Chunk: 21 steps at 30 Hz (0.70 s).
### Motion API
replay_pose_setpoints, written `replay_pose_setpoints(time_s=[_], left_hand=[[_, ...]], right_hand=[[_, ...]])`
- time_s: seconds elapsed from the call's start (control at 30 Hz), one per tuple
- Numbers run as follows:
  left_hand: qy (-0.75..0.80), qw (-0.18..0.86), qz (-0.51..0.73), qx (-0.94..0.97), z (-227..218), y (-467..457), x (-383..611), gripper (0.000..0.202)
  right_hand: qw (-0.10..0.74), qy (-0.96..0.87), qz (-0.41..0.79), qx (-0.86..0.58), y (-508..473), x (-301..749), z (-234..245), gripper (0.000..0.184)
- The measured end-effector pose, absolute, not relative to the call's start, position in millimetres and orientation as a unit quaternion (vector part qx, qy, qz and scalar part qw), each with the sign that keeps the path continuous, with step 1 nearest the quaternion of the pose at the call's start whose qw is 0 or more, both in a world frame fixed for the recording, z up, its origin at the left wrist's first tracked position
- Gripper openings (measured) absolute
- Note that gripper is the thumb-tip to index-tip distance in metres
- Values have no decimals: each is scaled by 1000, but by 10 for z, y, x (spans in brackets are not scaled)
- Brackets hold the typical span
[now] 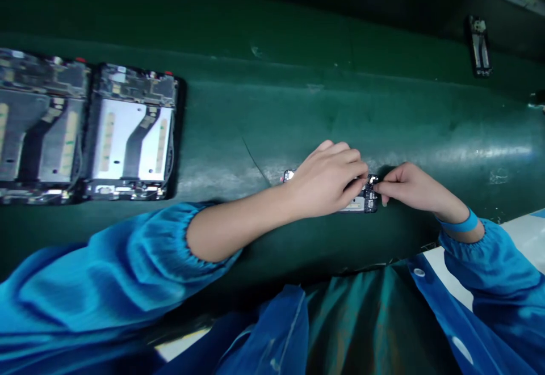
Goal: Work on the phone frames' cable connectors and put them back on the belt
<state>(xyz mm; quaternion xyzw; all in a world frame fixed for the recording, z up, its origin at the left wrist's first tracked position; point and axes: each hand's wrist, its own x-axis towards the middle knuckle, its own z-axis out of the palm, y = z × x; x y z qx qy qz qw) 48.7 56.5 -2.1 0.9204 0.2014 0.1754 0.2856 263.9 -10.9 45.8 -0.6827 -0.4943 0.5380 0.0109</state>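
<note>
An opened phone [360, 203] lies on the green work surface, its circuit board and pale metal inner plate showing at the right end. Across its middle rests my left hand [330, 179], fingers bent and closed over the phone, hiding much of it. My right hand [411, 188] is at the phone's right end, thumb and forefinger pinched together at the board's edge. Whatever sits between those fingertips is too small or hidden to make out. A blue band [462, 224] circles my right wrist.
Two larger opened phones, one whole [131, 137] and one cut by the frame edge [38, 131], lie side by side at the left. Another opened phone [480, 46] is at the far right. A thin dark strand [255, 162] lies left of my left hand on the green mat [238, 102].
</note>
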Motion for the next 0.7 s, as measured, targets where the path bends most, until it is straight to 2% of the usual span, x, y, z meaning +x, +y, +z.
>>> replay_pose_setpoints(time_s=[0.33, 0.7], left_hand=[[203, 280, 182, 921, -14, 551, 506, 29], [214, 281, 189, 916, 1, 523, 497, 30]], right_hand=[[-3, -459, 580, -673, -21, 2668, 521, 35], [3, -478, 541, -692, -93, 2630, 536, 30]])
